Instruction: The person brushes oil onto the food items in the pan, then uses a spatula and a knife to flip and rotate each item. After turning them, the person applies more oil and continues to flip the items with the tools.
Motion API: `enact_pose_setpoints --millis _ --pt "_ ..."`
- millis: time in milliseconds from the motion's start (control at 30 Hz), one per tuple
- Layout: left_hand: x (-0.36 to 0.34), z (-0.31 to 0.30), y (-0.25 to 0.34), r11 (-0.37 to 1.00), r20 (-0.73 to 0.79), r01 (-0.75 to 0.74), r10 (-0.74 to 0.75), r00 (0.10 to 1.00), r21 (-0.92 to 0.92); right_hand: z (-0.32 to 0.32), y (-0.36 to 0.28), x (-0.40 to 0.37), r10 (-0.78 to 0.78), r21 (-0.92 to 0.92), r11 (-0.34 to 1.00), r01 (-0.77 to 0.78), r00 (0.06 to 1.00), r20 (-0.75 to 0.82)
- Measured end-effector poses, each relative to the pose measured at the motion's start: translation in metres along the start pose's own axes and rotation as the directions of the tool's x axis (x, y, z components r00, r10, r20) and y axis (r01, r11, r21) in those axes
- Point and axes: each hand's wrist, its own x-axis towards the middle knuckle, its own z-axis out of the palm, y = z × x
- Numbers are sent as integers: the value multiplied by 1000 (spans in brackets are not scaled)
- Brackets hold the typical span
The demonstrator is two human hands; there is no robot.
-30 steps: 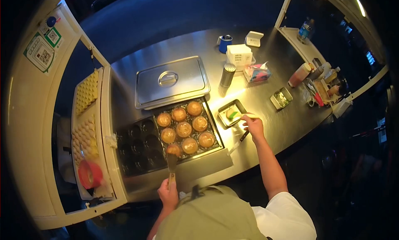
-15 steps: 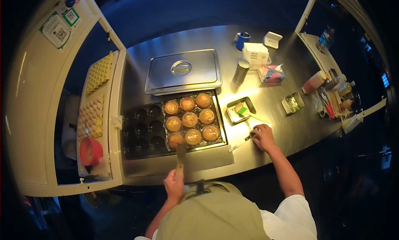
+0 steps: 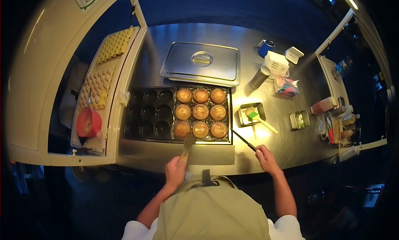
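Nine golden rounds fill the right half of the black pan, and my left hand is wrapped around the wooden-handled scraper, blade right by the front-left one! Over the tabletop, my right hand pinches a slim dark tool, tip just beside the pan.

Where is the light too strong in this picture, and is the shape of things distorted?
Head view: glare washes out the counter near the brush; head view: the cakes show small highlights; head view: the counter's far edge bows, perhaps from a wide lens.
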Motion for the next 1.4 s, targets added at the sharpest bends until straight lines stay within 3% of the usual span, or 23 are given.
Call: enact_pose_setpoints --millis 100,167,200,267,367,500,567,633,667,767,800,833,900,967,1000,1067,1100,1167,1200,1233,1333,1367,1400 --pt "6 8 7 998 66 52 -54 996 30 28 -73 19 -1 -48 999 -2 998 -70" --pt "13 12 0 999 77 47 -49 996 24 51 -101 41 -266 -205 953 225 943 -198" --pt "18 14 -9 999 103 28 -31 994 28 56 -107 52 -266 -204 952 226 944 -196" --pt "22 14 -13 999 129 12 -16 991 31 65 -113 74 -393 -501 810 304 916 -80" --pt "23 16 -3 995 101 -17 7 995 98 73 -124 96 -321 -594 735 327 940 119" --pt "28 16 11 990 97 101 -110 989 97 73 -187 114 -253 -606 726 326 945 206" --pt "27 15 10 988 91 126 -134 987 84 85 -158 141 -245 -604 721 339 940 235" --pt "27 13 8 987 93 138 -146 985 85 92 -104 178 -61 -324 940 104 988 140" --pt "28 12 2 987 92 139 -147 985 84 76 -110 182 76 -84 995 -58 971 225" --pt "34 14 -12 995 124 84 -89 988 44 41 -88 186 290 175 913 -368 888 357" --pt "36 14 -8 978 166 206 -199 966 -30 32 -79 181 297 173 911 -374 887 354" --pt "38 14 -3 939 215 329 -303 928 -98 24 -73 173 265 161 929 -332 904 337" --pt "45 19 11 924 234 360 -324 917 -132 23 -65 152 239 146 944 -296 918 318" --pt "52 25 15 908 255 386 -339 905 -162 39 -67 123 40 141 988 -59 990 137" --pt "58 29 11 902 251 396 -349 903 -173 52 -77 106 -68 60 996 68 998 -8" --pt "64 34 4 897 254 405 -355 899 -177 68 -104 79 -182 -189 967 169 982 -54" --pt "65 35 0 936 209 338 -314 926 -93 79 -105 69 -303 -290 918 269 950 -80" --pt "62 34 3 963 168 268 -265 950 2 98 -113 52 -292 -298 919 259 953 -74" --pt "55 31 14 945 66 -62 44 997 320 106 -117 48 -286 -308 917 255 956 -62" --pt "48 27 26 717 72 -329 365 928 615 114 -120 45 -284 -304 919 252 957 -66" --pt "26 21 61 602 129 -336 360 924 724 134 -107 47 6 107 994 -5 1000 -13" --pt "22 21 64 600 135 -341 361 923 723 136 -95 45 10 108 994 -8 1000 -17" --pt "18 20 66 606 151 -382 398 905 697 132 -90 44 140 197 969 -149 988 60"
